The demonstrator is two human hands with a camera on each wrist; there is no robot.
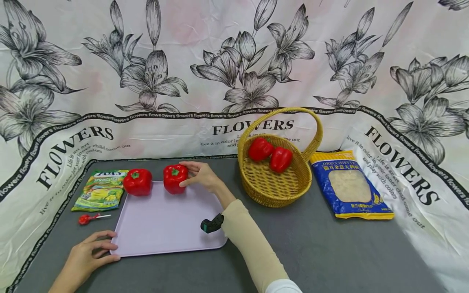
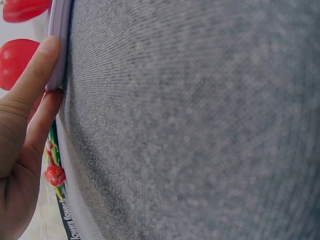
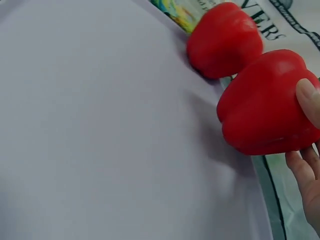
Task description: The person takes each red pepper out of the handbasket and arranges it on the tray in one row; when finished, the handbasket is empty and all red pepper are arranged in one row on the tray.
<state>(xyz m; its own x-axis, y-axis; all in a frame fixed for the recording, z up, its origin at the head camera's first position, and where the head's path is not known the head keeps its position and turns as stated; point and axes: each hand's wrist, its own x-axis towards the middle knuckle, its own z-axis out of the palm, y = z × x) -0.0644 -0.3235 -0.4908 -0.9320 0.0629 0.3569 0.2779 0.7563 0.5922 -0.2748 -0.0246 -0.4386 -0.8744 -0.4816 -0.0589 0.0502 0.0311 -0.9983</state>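
Observation:
My right hand (image 1: 202, 176) grips a red bell pepper (image 1: 173, 179) between thumb and fingers, over the back edge of the lilac tray (image 1: 172, 228). In the right wrist view, that held pepper (image 3: 270, 107) casts a shadow on the tray, and a second red bell pepper (image 3: 225, 42) stands behind it. This second pepper (image 1: 137, 182) sits at the tray's back left corner. My left hand (image 1: 88, 256) holds the tray's front left corner. The left wrist view has the thumb (image 2: 37, 72) along the tray's side wall (image 2: 59, 45), with a finger at the corner.
A yellow wicker basket (image 1: 253, 195) with a raised handle holds two red bell peppers (image 1: 271, 154) right of the tray. Further right lies a blue and yellow orecchiette pasta bag (image 1: 349, 187). Left of the tray are a green Fox's candy bag (image 1: 102, 190) and a red lollipop (image 1: 86, 219).

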